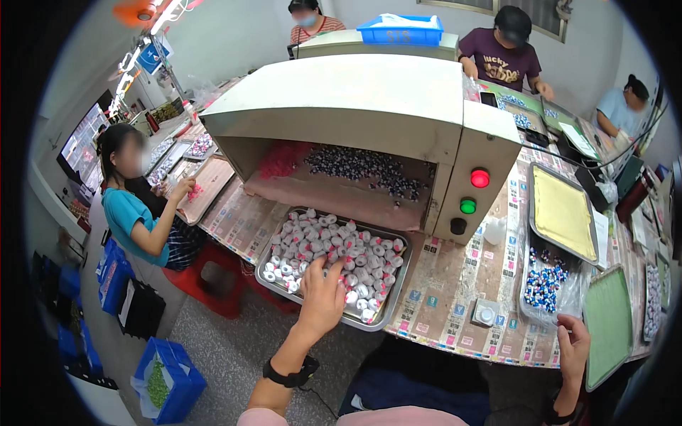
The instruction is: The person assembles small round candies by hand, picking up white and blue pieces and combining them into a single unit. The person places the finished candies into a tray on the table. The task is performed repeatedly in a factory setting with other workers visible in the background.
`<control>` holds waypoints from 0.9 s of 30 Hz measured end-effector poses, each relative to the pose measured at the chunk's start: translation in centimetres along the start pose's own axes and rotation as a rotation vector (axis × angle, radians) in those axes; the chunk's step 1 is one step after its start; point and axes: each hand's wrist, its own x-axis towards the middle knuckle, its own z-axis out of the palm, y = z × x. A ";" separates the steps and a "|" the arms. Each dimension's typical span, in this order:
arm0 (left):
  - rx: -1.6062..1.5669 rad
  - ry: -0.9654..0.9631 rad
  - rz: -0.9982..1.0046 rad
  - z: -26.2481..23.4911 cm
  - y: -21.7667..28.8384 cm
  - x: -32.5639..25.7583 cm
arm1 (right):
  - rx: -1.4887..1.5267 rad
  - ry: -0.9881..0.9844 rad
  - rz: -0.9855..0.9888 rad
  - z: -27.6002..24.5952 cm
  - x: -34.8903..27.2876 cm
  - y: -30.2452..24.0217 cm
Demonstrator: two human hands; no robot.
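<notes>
In the head view, your left hand lies over the small, rounded white-and-pink pieces heaped in the silver metal tray, just in front of the large cream metal machine. Its fingers are spread and bent, with nothing visibly gripped. Your right hand is half curled beside the clear plastic bag by the blue, white and red beads; whether it pinches the plastic, you cannot tell from here.

Each piece should be light and stiff, probably smooth enough to roll (their material is unclear), so pinch one across its rounded sides. The loaded tray may be heavier; take it by opposite rims, keeping it level.
</notes>
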 end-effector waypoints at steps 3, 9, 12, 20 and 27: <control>-0.121 0.057 0.024 0.0 -0.2 0.9 | 0.005 -0.002 -0.003 0.5 -0.2 -0.3; -0.210 0.172 0.024 0.1 0.6 0.0 | -0.009 0.059 0.007 0.9 -1.0 0.5; -0.031 0.087 0.126 -0.1 2.5 -0.7 | -0.068 0.106 0.008 0.5 -1.4 1.9; 0.066 0.093 0.212 0.4 2.3 -1.9 | -0.248 0.157 -0.133 0.3 0.2 2.4; 0.007 0.208 0.166 0.3 3.1 -2.3 | -0.507 0.158 -0.105 1.0 3.4 2.8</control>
